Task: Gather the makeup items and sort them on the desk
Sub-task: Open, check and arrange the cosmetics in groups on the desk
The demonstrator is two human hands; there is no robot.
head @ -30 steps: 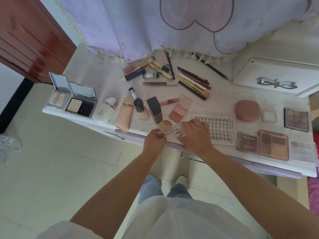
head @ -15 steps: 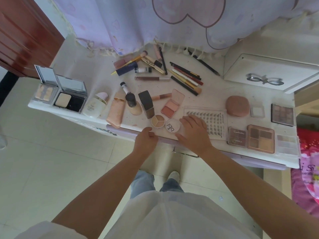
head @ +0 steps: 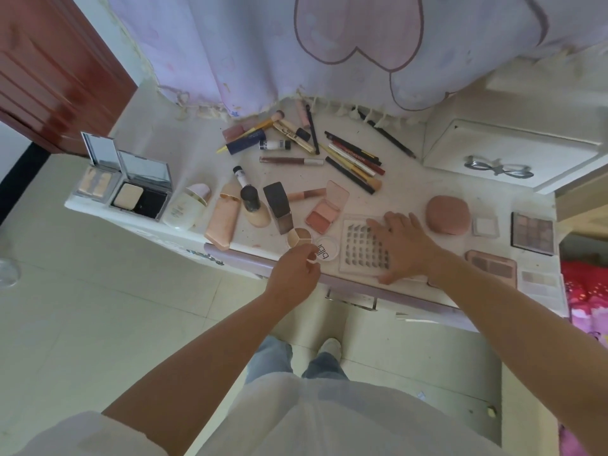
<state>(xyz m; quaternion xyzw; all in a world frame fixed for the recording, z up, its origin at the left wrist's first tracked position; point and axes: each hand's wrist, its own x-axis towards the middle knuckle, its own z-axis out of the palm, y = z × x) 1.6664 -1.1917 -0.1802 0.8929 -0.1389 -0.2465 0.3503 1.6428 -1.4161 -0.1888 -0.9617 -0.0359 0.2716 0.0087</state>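
A person stands at the near edge of a white bench (head: 184, 149) strewn with makeup. The left hand (head: 292, 274) hovers at that edge with fingers loosely curled, its tips at a small round three-shade pot (head: 298, 236) and beside the pot's clear round lid (head: 328, 249); whether it actually pinches either one cannot be told. The right hand (head: 403, 246) lies flat, fingers spread, on a clear tray of false lashes (head: 357, 250) near the middle of the near edge, gripping nothing.

Toward the left edge sit two open mirrored compacts (head: 131, 185), a cream bottle (head: 187, 207), a peach tube (head: 223, 218) and a dark square bottle (head: 278, 207). An open blush compact (head: 324, 210) lies just behind the round pot. Pencils and brushes (head: 352, 158) are heaped at the far edge under a lilac curtain (head: 329, 44). A closed pink round compact (head: 447, 213) and several eyeshadow palettes (head: 531, 232) occupy the right end, in front of a white drawer box (head: 493, 149).
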